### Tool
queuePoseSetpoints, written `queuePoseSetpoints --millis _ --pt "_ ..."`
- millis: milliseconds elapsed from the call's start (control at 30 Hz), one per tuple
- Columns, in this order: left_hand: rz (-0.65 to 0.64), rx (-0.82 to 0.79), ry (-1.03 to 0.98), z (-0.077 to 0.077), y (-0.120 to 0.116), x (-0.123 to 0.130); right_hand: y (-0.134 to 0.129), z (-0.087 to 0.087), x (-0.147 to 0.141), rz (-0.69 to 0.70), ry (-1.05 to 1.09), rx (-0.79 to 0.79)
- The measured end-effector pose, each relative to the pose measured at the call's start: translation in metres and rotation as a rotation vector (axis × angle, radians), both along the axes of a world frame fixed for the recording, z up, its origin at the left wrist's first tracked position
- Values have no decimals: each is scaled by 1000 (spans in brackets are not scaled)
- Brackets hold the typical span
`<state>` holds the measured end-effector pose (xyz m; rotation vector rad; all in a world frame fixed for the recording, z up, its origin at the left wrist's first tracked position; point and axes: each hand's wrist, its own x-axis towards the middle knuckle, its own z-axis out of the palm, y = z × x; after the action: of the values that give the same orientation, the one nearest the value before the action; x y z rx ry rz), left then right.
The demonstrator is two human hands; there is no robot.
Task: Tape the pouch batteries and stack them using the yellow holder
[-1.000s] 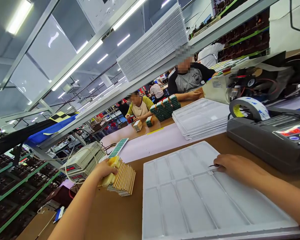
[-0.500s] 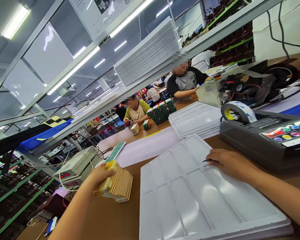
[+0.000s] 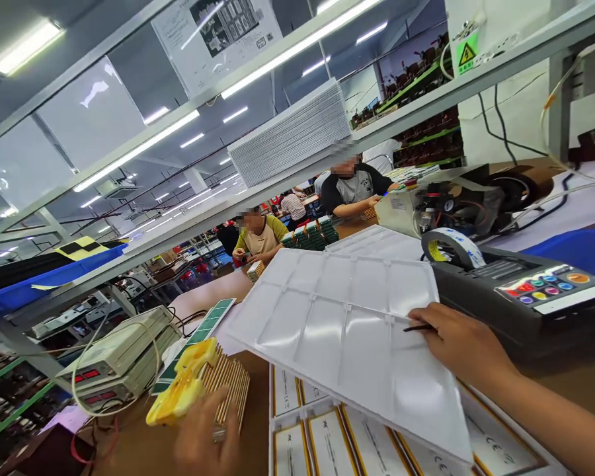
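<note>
My right hand (image 3: 463, 340) grips the edge of a white plastic tray (image 3: 327, 311) with moulded compartments, lifted and tilted. A thin dark stick-like tool (image 3: 419, 328) also pokes out from its fingers. Under the raised tray, another tray holds several white, gold-edged flat packs (image 3: 292, 446) printed with CE marks. My left hand (image 3: 205, 430), blurred, is low at the left with fingers apart and nothing seen in them. Close by it stand a row of gold-edged flat pieces (image 3: 228, 387) and a yellow, sponge-like lump (image 3: 183, 383).
Grey instruments with red displays (image 3: 123, 357) stand left, beside a green-panelled strip (image 3: 198, 337). On the right is a black machine (image 3: 520, 297) with coloured buttons and a tape roll (image 3: 453, 248). More white trays (image 3: 377, 241) lie behind. Two people sit across the bench.
My right hand has raised the white tray and swung it leftward, uncovering the packs beneath. My left hand has let go of the yellow lump and come nearer.
</note>
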<state>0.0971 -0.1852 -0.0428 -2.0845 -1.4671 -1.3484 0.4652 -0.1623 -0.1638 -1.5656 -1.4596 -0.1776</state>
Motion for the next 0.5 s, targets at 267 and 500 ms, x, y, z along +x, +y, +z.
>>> queuePoseSetpoints --millis 267,500 --pt "-298 -512 11 -73 83 14 23 53 -24 -138 -72 -213" --pt "-244 -656 96 -109 127 -5 104 91 -33 -209 -114 -262"
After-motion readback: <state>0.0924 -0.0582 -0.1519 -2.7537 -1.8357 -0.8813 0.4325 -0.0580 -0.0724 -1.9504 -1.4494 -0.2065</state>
